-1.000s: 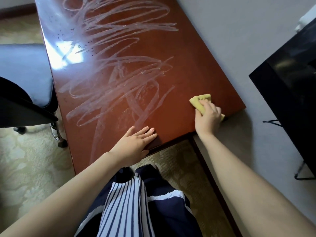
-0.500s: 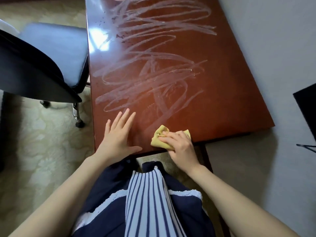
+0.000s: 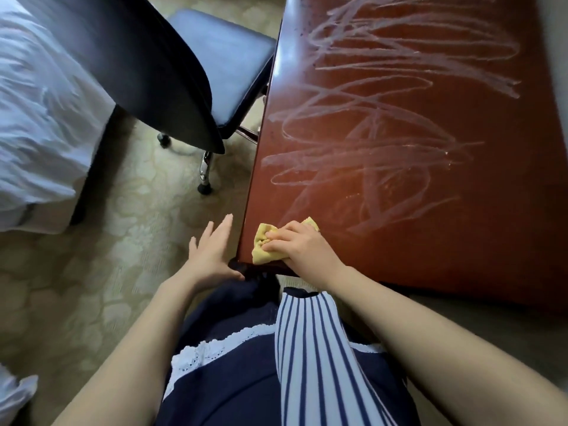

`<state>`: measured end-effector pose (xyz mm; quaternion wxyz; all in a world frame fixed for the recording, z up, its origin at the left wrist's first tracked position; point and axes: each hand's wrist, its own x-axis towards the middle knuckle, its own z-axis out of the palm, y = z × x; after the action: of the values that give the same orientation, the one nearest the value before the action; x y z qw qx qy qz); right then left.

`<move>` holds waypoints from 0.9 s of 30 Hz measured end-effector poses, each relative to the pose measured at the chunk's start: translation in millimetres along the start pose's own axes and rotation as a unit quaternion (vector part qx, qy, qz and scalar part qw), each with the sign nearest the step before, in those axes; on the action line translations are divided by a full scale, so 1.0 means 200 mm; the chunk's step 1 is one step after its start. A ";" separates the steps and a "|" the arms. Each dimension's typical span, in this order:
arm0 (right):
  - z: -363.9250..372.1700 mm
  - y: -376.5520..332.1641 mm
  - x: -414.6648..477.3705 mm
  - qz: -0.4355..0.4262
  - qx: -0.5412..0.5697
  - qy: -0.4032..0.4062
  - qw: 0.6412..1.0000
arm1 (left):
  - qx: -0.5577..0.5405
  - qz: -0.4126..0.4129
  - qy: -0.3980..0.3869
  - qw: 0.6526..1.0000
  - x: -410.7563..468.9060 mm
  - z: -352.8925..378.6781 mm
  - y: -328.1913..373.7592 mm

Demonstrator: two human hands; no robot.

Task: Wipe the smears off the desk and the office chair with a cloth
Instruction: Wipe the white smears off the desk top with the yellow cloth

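A reddish-brown wooden desk fills the right side, its top covered with whitish scribbled smears. My right hand presses a crumpled yellow cloth onto the desk's near left corner, fingers curled over it. My left hand hovers just left of the desk's edge, off the top, fingers straight and spread. A dark office chair with a black back and blue-grey seat stands left of the desk.
A bed with white bedding lies at far left. Patterned beige carpet covers the floor between bed, chair and desk. The chair's castors stand near the desk's left edge. My striped and navy clothing fills the bottom centre.
My right hand has swept the cloth leftward along the near edge, from the right corner to the left corner. My left hand has come off the desktop. The view has shifted left.
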<state>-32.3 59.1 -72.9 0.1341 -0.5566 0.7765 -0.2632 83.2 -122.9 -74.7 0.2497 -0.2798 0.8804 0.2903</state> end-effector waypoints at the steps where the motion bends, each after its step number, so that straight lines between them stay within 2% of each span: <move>1: 0.02 -0.02 0.05 -0.008 -0.004 -0.010 1.000 | -0.002 -0.003 0.002 1.000 0.00 0.00 -0.01; 5: 0.09 -0.10 0.17 -0.022 -0.014 -0.028 0.999 | -0.022 -0.019 0.027 0.999 -0.01 -0.01 -0.05; 10: 0.10 -0.06 0.11 -0.038 -0.012 0.027 0.999 | -0.041 0.006 0.042 0.998 0.00 0.00 -0.03; 14: 0.06 0.03 -0.04 -0.015 -0.046 0.086 0.995 | -0.058 0.048 0.044 0.996 0.01 0.00 0.05; 19: -0.04 0.17 -0.28 0.050 -0.097 0.129 0.986 | -0.024 0.069 0.063 0.995 0.04 0.01 0.13; 22: -0.10 0.25 -0.44 0.111 -0.120 0.154 0.975 | -0.045 0.074 0.088 0.992 0.06 0.01 0.15; 27: -0.20 0.35 -0.60 0.222 -0.164 0.187 0.943 | -0.030 0.079 0.065 0.994 0.07 0.05 0.14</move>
<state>-67.0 197.9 -89.3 -0.0517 -0.3252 0.9238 -0.1954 58.7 -103.2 -79.2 0.1600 -0.2352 0.9050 0.3162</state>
